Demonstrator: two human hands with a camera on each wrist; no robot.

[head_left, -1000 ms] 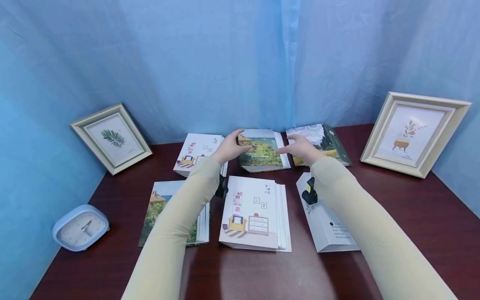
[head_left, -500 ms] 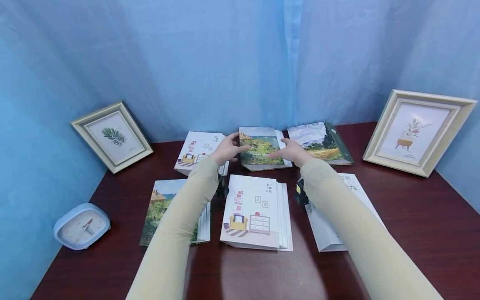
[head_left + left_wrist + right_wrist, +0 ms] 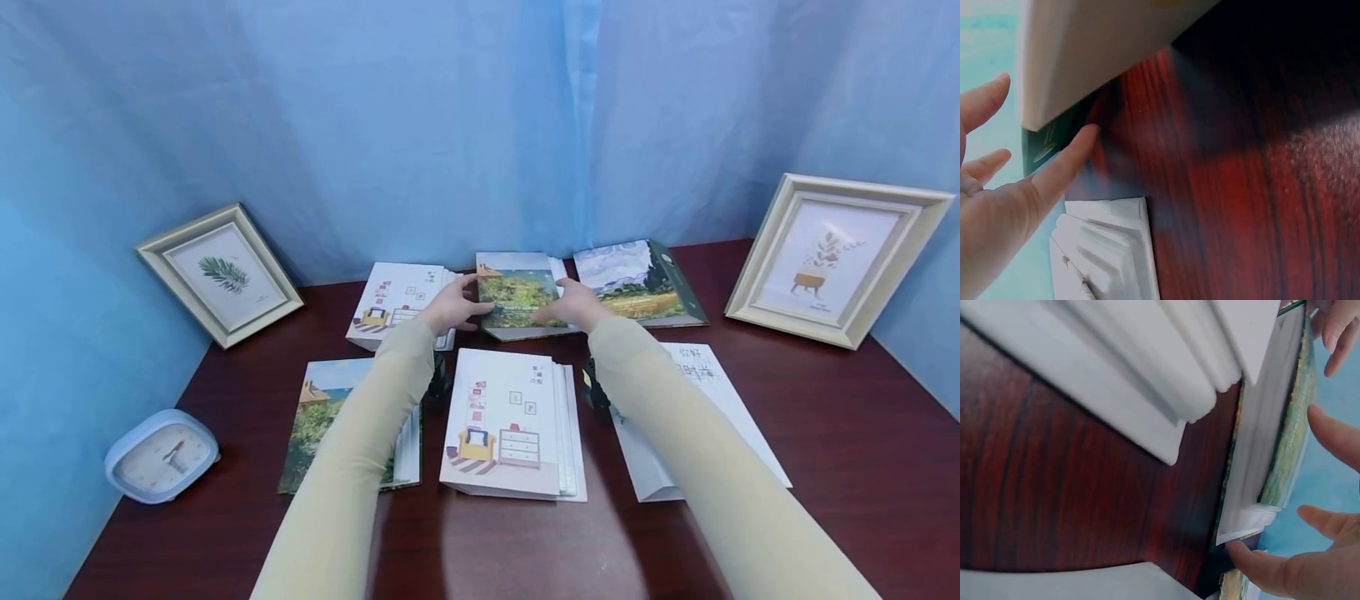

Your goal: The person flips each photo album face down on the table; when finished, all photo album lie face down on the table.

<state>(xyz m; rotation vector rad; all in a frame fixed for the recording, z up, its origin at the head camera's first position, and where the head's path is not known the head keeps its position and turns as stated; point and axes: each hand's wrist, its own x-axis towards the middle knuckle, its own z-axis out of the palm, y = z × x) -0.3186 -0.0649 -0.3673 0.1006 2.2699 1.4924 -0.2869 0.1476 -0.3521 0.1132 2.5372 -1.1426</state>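
A photo album [image 3: 517, 292] with a painted garden cover lies at the back middle, between my two hands. My left hand [image 3: 453, 305] is at its left edge, fingers spread and thumb toward the cover. In the left wrist view, a fingertip of the left hand [image 3: 1007, 206] is near the album's dark green spine [image 3: 1047, 144]. My right hand [image 3: 573, 306] is at the right side, its thumb reaching over the cover's lower right. The right wrist view has the right hand [image 3: 1310, 556] with spread fingers beside the page edges [image 3: 1260, 419]. Whether either hand touches the album, I cannot tell.
A white album [image 3: 405, 292] and a landscape-covered album [image 3: 637, 283] flank it. Closer in lie another garden album [image 3: 318, 417], a white furniture-print album [image 3: 498, 425] and a white album [image 3: 720, 400]. Picture frames [image 3: 232, 275] [image 3: 825, 258] and a blue clock [image 3: 161, 454] stand at the sides.
My right hand has moved left and down to the garden album's right side. The left hand has lowered slightly beside its left edge. The album appears to stay in place.
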